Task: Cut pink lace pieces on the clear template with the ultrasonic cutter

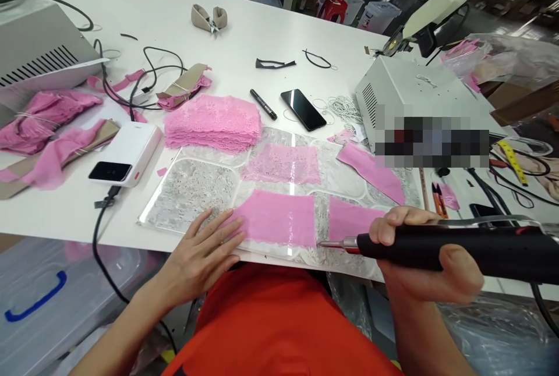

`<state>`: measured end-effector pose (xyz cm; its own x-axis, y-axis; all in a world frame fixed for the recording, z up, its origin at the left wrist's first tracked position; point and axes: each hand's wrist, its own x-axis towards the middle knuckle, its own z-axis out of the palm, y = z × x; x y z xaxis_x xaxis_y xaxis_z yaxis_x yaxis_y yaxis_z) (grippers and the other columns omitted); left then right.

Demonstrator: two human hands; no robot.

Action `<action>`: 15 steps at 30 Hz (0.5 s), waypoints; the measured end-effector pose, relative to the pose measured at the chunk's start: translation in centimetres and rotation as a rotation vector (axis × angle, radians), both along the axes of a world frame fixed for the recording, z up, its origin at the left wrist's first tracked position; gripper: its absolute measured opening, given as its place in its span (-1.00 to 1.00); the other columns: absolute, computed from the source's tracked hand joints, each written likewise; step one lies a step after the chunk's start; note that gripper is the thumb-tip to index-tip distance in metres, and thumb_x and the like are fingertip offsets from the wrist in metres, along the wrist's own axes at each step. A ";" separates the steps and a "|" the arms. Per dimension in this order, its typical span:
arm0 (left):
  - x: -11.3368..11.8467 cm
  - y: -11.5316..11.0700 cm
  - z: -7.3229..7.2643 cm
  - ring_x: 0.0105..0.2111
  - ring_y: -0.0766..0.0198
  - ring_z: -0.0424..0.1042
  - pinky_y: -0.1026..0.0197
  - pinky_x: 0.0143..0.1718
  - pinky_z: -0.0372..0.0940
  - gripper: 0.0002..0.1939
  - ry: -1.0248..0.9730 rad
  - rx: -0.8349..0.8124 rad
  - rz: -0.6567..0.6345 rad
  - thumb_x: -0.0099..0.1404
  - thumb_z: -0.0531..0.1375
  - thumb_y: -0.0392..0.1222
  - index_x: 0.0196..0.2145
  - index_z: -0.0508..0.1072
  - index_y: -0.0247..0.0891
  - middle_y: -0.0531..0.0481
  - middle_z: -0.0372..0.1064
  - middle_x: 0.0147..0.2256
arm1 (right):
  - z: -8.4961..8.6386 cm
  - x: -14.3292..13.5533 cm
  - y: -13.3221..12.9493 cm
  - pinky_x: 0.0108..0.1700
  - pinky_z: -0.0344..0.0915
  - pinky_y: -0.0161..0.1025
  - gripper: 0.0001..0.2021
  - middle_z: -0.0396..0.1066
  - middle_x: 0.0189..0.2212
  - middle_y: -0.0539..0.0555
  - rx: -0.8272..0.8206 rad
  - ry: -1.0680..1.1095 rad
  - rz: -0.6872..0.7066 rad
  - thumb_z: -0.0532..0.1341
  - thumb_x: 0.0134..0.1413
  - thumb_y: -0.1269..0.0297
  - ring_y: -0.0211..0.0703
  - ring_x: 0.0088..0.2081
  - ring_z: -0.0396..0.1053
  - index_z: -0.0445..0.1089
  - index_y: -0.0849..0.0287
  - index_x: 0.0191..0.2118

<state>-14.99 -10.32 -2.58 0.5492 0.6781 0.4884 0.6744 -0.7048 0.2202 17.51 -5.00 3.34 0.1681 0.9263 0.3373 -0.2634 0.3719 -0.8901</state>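
My left hand (203, 254) lies flat with its fingers spread, fingertips on the left edge of a smooth pink fabric piece (279, 217). My right hand (419, 259) is wrapped round a black handheld tool with a narrow metal tip (463, 251). The tip points left, at the lower right corner of that piece; whether it touches cannot be told. Just right of it lies a second pink piece (351, 219), partly behind my right hand. A pink lace piece (283, 164) sits above, on a clear-covered, stone-patterned mat (196, 184). Another pink strip (373, 172) slants at the upper right.
A stack of pink lace (212, 123) stands behind the mat, near a marker (263, 104) and a phone (303, 109). At left is a white power bank (126, 155) with a cable. A grey box (423, 91), orange snips (439, 200) and cords occupy the right side.
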 end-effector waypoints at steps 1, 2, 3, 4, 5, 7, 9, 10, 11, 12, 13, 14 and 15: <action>0.5 0.0 0.2 0.31 0.04 0.14 -0.17 0.32 0.04 -0.61 -0.007 0.004 -0.007 0.41 0.14 -0.33 0.17 0.32 -0.25 -0.17 0.43 0.10 | 0.1 0.1 0.0 -0.63 0.20 -0.22 -0.71 0.33 -0.48 0.03 0.009 0.002 -0.004 0.25 -0.14 0.04 -0.29 -0.63 0.22 0.47 0.17 -0.37; 1.3 0.1 0.5 0.31 0.06 0.15 -0.16 0.33 0.05 -0.61 -0.011 0.004 -0.022 0.40 0.14 -0.33 0.16 0.32 -0.26 -0.17 0.43 0.09 | 0.1 0.1 0.0 -0.63 0.20 -0.22 -0.71 0.33 -0.47 0.03 0.014 0.009 -0.006 0.25 -0.14 0.04 -0.29 -0.63 0.22 0.47 0.17 -0.37; 2.2 0.2 0.7 0.30 0.07 0.17 -0.14 0.33 0.05 -0.62 -0.017 0.005 -0.045 0.40 0.14 -0.32 0.15 0.33 -0.27 -0.17 0.44 0.08 | 0.1 0.2 0.0 -0.63 0.20 -0.22 -0.71 0.33 -0.47 0.03 0.016 0.018 -0.008 0.24 -0.14 0.05 -0.29 -0.63 0.22 0.47 0.17 -0.36; 3.3 0.4 0.9 0.28 0.09 0.20 -0.11 0.33 0.05 -0.64 -0.022 0.003 -0.077 0.41 0.14 -0.29 0.14 0.35 -0.28 -0.16 0.45 0.08 | 0.1 0.2 0.1 -0.62 0.21 -0.22 -0.71 0.33 -0.47 0.03 0.015 0.028 -0.010 0.24 -0.14 0.06 -0.29 -0.62 0.23 0.47 0.17 -0.36; 4.4 0.6 1.1 0.26 0.11 0.23 -0.09 0.34 0.04 -0.67 -0.027 0.002 -0.115 0.41 0.14 -0.27 0.12 0.37 -0.29 -0.16 0.45 0.07 | 0.1 0.1 0.2 -0.62 0.21 -0.21 -0.72 0.33 -0.47 0.02 0.016 0.040 -0.016 0.24 -0.14 0.07 -0.29 -0.62 0.24 0.47 0.17 -0.36; 6.7 1.2 1.2 0.22 0.12 0.30 -0.06 0.34 0.04 -0.70 -0.038 0.020 -0.193 0.44 0.13 -0.20 0.07 0.41 -0.33 -0.15 0.45 0.07 | -0.1 0.0 0.6 -0.61 0.22 -0.21 -0.73 0.33 -0.47 0.02 0.030 0.066 -0.039 0.23 -0.15 0.08 -0.28 -0.62 0.25 0.47 0.18 -0.37; 8.6 1.7 1.1 0.16 0.12 0.36 -0.04 0.32 0.08 -0.70 -0.022 0.033 -0.247 0.46 0.11 -0.15 0.04 0.43 -0.36 -0.14 0.45 0.08 | -0.4 -0.3 1.2 -0.62 0.23 -0.22 -0.73 0.32 -0.47 0.01 0.063 0.086 -0.073 0.22 -0.16 0.09 -0.28 -0.62 0.25 0.47 0.17 -0.38; 9.3 2.0 0.9 0.14 0.12 0.38 -0.04 0.30 0.11 -0.70 -0.013 0.037 -0.268 0.46 0.10 -0.14 0.03 0.44 -0.36 -0.14 0.46 0.07 | -0.6 -0.5 1.5 -0.62 0.23 -0.22 -0.73 0.32 -0.47 0.01 0.084 0.091 -0.091 0.21 -0.15 0.09 -0.29 -0.62 0.26 0.47 0.17 -0.38; 9.8 2.1 0.6 0.11 0.12 0.40 -0.04 0.27 0.15 -0.70 -0.006 0.043 -0.287 0.47 0.10 -0.14 0.03 0.44 -0.36 -0.14 0.46 0.07 | -0.7 -0.7 1.9 -0.62 0.23 -0.23 -0.73 0.33 -0.47 0.01 0.104 0.091 -0.107 0.20 -0.14 0.08 -0.29 -0.63 0.26 0.47 0.16 -0.37; 10.2 2.3 0.4 0.09 0.11 0.42 -0.05 0.25 0.18 -0.70 -0.001 0.048 -0.304 0.47 0.09 -0.14 0.02 0.44 -0.37 -0.15 0.47 0.06 | -0.9 -0.8 2.2 -0.61 0.24 -0.23 -0.74 0.33 -0.46 0.01 0.123 0.088 -0.121 0.19 -0.13 0.08 -0.30 -0.63 0.27 0.46 0.15 -0.37; 10.4 2.3 0.1 0.08 0.11 0.43 -0.05 0.22 0.20 -0.70 0.008 0.051 -0.321 0.47 0.09 -0.14 0.01 0.44 -0.37 -0.16 0.47 0.05 | -1.0 -1.0 2.5 -0.61 0.24 -0.24 -0.74 0.34 -0.46 0.00 0.140 0.084 -0.136 0.19 -0.12 0.08 -0.30 -0.63 0.27 0.46 0.15 -0.37; 10.6 2.4 -0.2 0.07 0.10 0.43 -0.06 0.20 0.21 -0.70 0.021 0.053 -0.336 0.47 0.09 -0.14 0.01 0.44 -0.38 -0.18 0.47 0.05 | -1.1 -1.1 2.8 -0.60 0.25 -0.25 -0.75 0.34 -0.46 0.00 0.155 0.083 -0.147 0.19 -0.11 0.09 -0.31 -0.63 0.27 0.46 0.15 -0.37; 10.6 2.4 -0.4 0.07 0.09 0.43 -0.07 0.19 0.22 -0.70 0.038 0.055 -0.347 0.47 0.09 -0.15 0.01 0.44 -0.38 -0.20 0.46 0.05 | -1.2 -1.2 3.1 -0.60 0.25 -0.26 -0.75 0.35 -0.45 0.00 0.168 0.086 -0.156 0.19 -0.10 0.09 -0.32 -0.63 0.28 0.46 0.15 -0.37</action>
